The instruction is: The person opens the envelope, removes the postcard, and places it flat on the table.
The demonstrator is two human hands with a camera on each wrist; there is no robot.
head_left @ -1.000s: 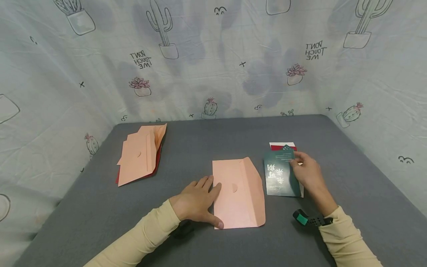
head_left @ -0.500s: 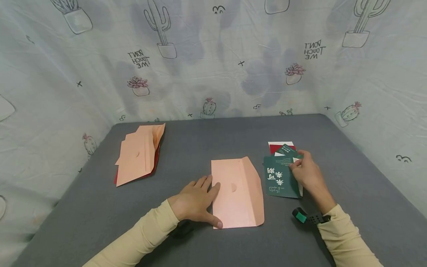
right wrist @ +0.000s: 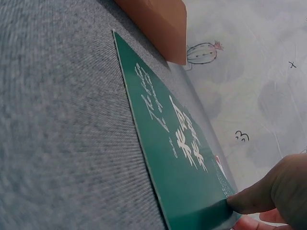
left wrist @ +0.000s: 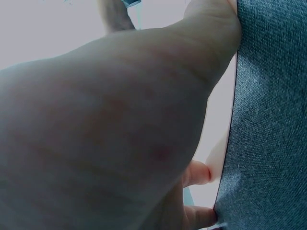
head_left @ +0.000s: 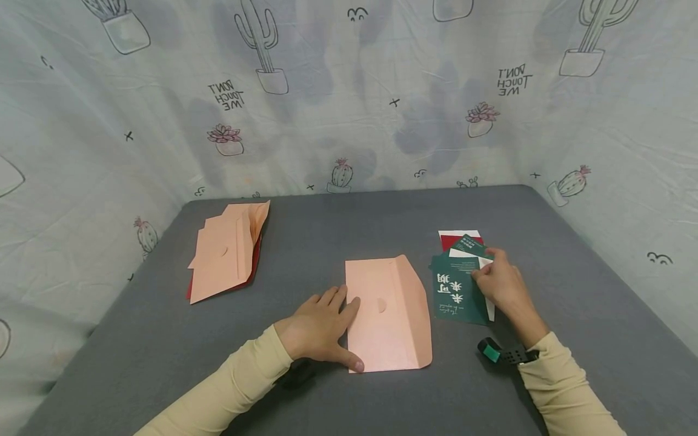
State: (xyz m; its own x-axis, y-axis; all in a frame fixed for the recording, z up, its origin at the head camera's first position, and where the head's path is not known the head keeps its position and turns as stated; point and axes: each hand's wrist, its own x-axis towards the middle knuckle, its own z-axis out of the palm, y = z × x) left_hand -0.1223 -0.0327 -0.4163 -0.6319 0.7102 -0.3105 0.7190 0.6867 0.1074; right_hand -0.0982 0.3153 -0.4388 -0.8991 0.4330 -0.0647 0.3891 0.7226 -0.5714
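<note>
A pink envelope (head_left: 373,315) lies in the middle of the table in the head view, its flap folded out to the right. Along its left edge rests my left hand (head_left: 319,327), fingers and thumb spread flat. To the right, my right hand (head_left: 501,281) pinches the right edge of a green card (head_left: 455,297) with white lettering. In the right wrist view the thumb presses on the corner of that green card (right wrist: 172,143), with fingertips under it. Beneath and behind it show a white card edge, another green card (head_left: 469,244) and a red-and-white card (head_left: 449,241).
A stack of pink envelopes (head_left: 220,254) sits at the back left, with something red (head_left: 256,266) under it. The grey table (head_left: 338,230) ends at a patterned curtain (head_left: 327,91). A black band with a green piece (head_left: 492,354) is on my right wrist.
My right hand has drawn the top green card slightly down and flattened it, so more of the white and green cards behind shows. My left hand and the envelope have stayed in place.
</note>
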